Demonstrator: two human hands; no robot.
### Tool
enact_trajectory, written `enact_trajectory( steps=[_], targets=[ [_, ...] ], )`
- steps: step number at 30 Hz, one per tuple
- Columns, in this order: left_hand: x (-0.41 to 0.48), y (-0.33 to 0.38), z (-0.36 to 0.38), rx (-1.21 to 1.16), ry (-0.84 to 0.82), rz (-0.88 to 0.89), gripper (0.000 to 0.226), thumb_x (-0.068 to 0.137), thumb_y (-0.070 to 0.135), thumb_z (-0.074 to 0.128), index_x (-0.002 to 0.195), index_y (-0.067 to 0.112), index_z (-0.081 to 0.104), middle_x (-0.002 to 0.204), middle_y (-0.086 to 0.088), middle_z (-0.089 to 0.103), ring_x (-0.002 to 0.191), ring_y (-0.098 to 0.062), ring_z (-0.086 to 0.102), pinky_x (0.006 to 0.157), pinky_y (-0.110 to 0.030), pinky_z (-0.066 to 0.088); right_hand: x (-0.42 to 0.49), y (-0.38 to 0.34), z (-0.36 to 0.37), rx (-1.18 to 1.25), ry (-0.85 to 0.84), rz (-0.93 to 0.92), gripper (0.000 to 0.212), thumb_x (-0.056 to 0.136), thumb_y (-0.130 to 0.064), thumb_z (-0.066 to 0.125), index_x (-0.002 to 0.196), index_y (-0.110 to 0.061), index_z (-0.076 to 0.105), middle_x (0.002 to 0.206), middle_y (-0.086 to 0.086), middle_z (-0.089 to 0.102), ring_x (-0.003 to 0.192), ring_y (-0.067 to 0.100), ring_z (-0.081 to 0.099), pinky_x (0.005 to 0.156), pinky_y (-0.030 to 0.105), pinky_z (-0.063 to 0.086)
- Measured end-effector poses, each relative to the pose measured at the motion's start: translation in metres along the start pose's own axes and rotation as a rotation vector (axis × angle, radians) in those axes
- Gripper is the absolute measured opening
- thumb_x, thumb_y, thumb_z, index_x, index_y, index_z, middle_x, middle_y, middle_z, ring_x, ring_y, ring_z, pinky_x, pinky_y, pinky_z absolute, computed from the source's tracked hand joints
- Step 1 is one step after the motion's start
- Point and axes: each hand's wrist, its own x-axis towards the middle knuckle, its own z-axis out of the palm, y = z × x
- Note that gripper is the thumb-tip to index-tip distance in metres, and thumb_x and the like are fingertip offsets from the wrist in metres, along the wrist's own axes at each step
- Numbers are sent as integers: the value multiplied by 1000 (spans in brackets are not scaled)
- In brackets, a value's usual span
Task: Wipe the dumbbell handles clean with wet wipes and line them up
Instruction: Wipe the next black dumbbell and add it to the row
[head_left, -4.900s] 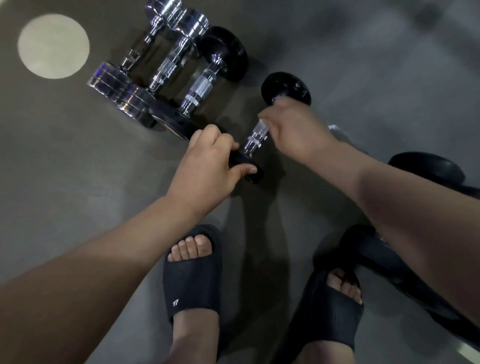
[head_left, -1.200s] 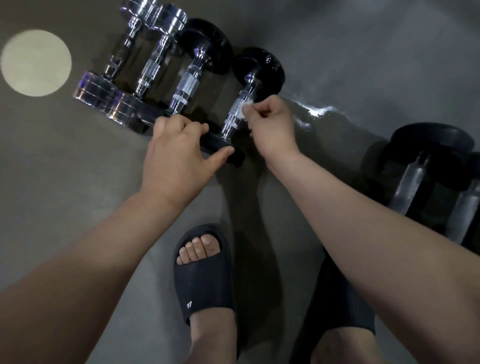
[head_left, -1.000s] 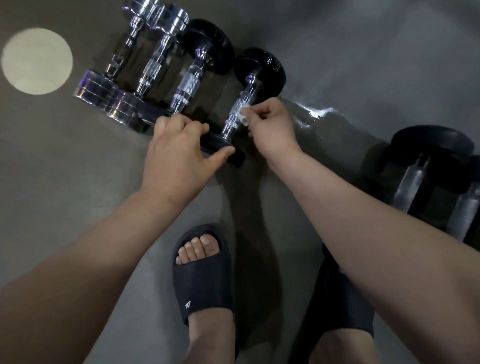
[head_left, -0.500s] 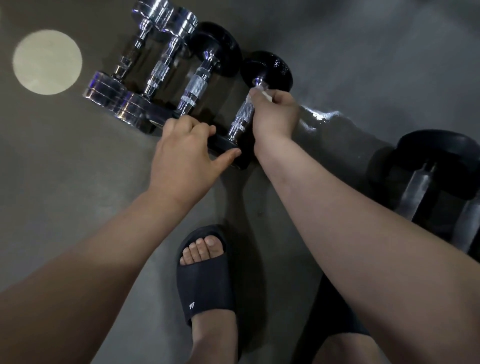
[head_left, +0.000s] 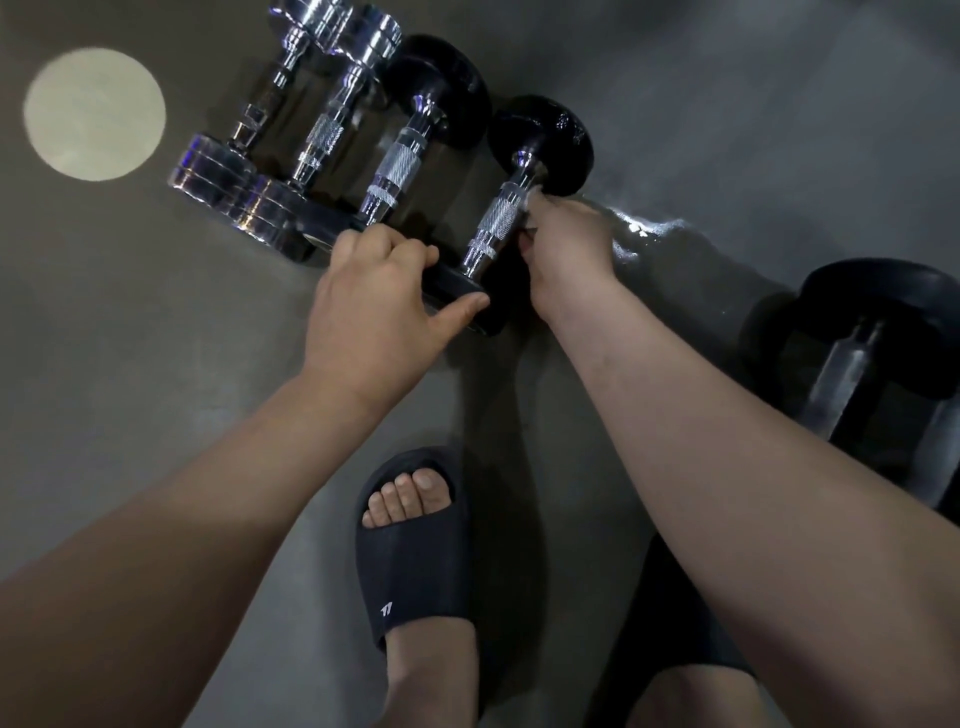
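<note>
Black dumbbell (head_left: 498, 221) gripped left hand (head_left: 374, 312); wipe (head_left: 531, 196) right hand (head_left: 566, 254).

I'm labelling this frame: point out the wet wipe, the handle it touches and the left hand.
wet wipe (head_left: 530, 198), head view, white corner showing
handle (head_left: 500, 218), head view, knurled middle
left hand (head_left: 374, 312), head view, back of hand
</note>
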Motion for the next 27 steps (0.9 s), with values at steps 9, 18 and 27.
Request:
enact_trajectory(
  steps=[9, 18, 27],
  targets=[
    [5, 2, -5, 31, -67, -14, 65, 78, 68, 64, 113, 12, 66, 109, -8, 60, 113, -32, 50, 93, -45, 48, -21, 1, -39, -448, -281, -22, 7, 87, -17, 75, 83, -14, 71, 82, 2, 68, 73, 10, 60, 71, 26, 51],
    [37, 31, -17, -306, -170, 33, 50, 89, 21, 66, 137, 20, 55, 127, -1, 60, 113, -15, 61, 101, -30, 48, -50, -14, -53, -198, -510, -98, 8, 99, -6, 59, 93, -6, 65, 87, 13, 67, 72, 16, 64, 63, 26, 50],
    [78, 25, -19, -451, -258, -189, 11, 92, 23, 65, 98, 22, 74, 80, 8, 70, 73, -12, 65, 65, -26, 53, -35, -27, -55, -132, -340, -134, 8, 98, -4, 60, 94, -8, 65, 89, 13, 66, 74, 18, 60, 67, 29, 52]
  ],
)
